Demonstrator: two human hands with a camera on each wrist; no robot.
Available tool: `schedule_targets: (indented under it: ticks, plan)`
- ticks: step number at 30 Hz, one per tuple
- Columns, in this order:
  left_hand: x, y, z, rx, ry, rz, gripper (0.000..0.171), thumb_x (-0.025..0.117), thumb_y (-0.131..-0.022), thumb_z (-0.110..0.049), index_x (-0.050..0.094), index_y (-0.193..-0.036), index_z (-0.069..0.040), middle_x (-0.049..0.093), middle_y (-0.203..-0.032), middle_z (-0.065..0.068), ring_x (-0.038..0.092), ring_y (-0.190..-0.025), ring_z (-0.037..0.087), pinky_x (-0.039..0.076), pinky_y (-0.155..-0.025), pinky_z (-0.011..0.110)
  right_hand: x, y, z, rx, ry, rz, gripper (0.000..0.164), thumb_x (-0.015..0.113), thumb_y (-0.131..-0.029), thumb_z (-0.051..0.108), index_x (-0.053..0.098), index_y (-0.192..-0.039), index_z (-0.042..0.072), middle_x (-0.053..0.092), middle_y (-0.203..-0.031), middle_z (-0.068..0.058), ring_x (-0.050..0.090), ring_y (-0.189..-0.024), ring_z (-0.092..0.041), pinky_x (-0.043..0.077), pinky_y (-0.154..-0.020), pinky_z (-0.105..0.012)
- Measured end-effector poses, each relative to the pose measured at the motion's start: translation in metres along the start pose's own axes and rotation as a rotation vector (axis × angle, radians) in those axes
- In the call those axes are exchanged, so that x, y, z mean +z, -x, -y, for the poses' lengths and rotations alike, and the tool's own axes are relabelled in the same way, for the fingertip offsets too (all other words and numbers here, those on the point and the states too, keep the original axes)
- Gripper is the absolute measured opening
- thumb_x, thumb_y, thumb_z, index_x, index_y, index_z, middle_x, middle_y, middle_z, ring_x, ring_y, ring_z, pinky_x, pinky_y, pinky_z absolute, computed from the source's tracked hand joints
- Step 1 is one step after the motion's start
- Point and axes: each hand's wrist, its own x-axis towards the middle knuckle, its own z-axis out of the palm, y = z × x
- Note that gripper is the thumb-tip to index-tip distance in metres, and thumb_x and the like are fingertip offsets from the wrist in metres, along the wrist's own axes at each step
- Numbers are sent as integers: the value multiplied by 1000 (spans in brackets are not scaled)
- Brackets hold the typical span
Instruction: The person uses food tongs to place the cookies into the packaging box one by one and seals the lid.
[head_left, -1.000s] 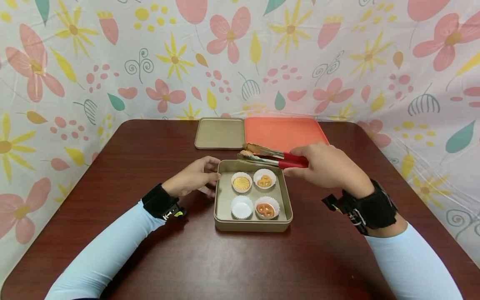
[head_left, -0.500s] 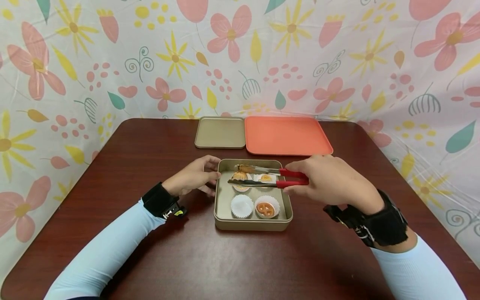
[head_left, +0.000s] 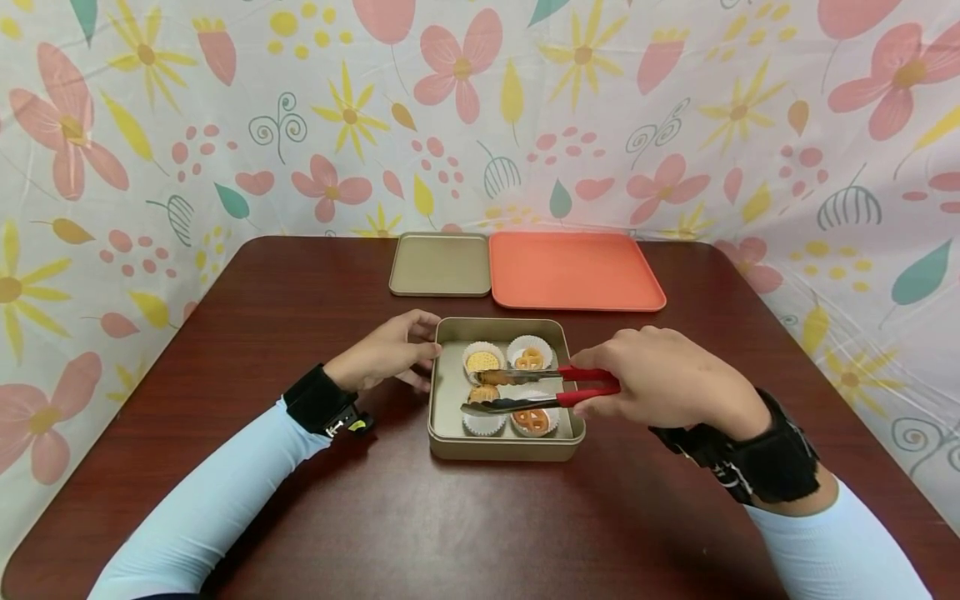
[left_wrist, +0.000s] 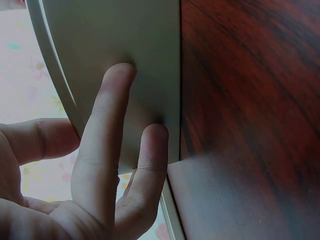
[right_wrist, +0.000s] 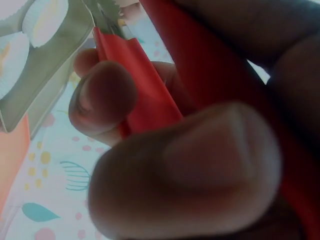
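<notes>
A person in light-blue sleeves [head_left: 217, 492] & black wristbands [head_left: 776, 458] works w/ both hands at a dark wood table [head_left: 480, 533]. Near side of a tan box [head_left: 506, 451], right: a brown pretzel [head_left: 531, 422] in a paper cup, partly hidden; left: a white cup [head_left: 483, 427], its far part covered. A golden cookie [head_left: 483, 393] is held btwn the metal ends of red-handled tongs [head_left: 570, 398], over the white cup's far edge; can't tell if cookie & cup touch. The right hand [head_left: 660, 375], right of the box, grips the handles w/ thumb & fingers, well apart from the cookie. The left hand [head_left: 390, 354], fingers spread & slightly bent, has two fingertips [left_wrist: 120, 75] on the box's outer left wall, thumb at rim, the wall btwn it & the cookie. Far row, also in cups: yellow round biscuit [head_left: 483, 361] left, pale pretzel [head_left: 529, 359] right. Beyond: small tan tray [head_left: 440, 265] left, just beside a larger orange tray [head_left: 577, 271], then a floral cloth [head_left: 480, 150].
</notes>
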Motion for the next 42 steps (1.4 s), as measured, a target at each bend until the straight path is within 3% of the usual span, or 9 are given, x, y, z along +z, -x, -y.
schedule_targets:
  ticks: [14, 21, 24, 30, 34, 42]
  plan:
    - [-1, -1, 1, -1, -2, -1, 54, 57, -103, -3, 34, -151, -3, 38, -146, 27, 62, -107, 45, 65, -70, 47, 7, -5, -1, -12, -31, 36, 39, 85, -84, 42, 76, -116, 23, 64, -81, 14, 54, -67, -4, 47, -58, -27]
    - [-1, 0, 1, 2, 4, 1, 54, 56, -103, -2, 33, -151, -3, 38, -147, 27, 62, -106, 46, 65, -70, 46, 0, -4, -1, 25, -9, 24, 53, 82, -84, 50, 72, -124, 16, 57, -73, 12, 50, -63, -7, 43, -54, -27]
    - [-1, -1, 1, 9, 1, 2, 54, 56, -103, -2, 33, -151, -2, 38, -146, 27, 63, -104, 44, 65, -70, 46, -2, -3, -2, 19, -7, -27, 51, 83, -85, 48, 70, -121, 15, 54, -70, 12, 48, -60, -7, 42, -53, -27]
    - [-1, -1, 2, 7, -2, -2, 54, 56, -103, -1, 33, -152, -2, 39, -145, 26, 62, -105, 44, 65, -70, 47, 0, -11, -6, -1, -41, -238, 37, 81, -87, 47, 63, -100, 18, 49, -66, 8, 44, -58, -9, 40, -54, -28]
    - [-2, -1, 2, -3, -1, -1, 53, 56, -103, -2, 34, -151, -3, 39, -145, 27, 62, -106, 46, 65, -69, 45, -4, -20, -9, 74, -75, -303, 42, 76, -90, 53, 57, -96, 16, 45, -60, 3, 41, -52, -12, 37, -50, -29]
    - [-1, -2, 1, 5, -5, 1, 53, 56, -102, -1, 34, -151, -2, 39, -145, 28, 64, -103, 45, 65, -71, 47, -8, -43, -27, 260, -84, -375, 41, 77, -90, 46, 59, -96, 10, 45, -62, -5, 43, -50, -21, 33, -46, -33]
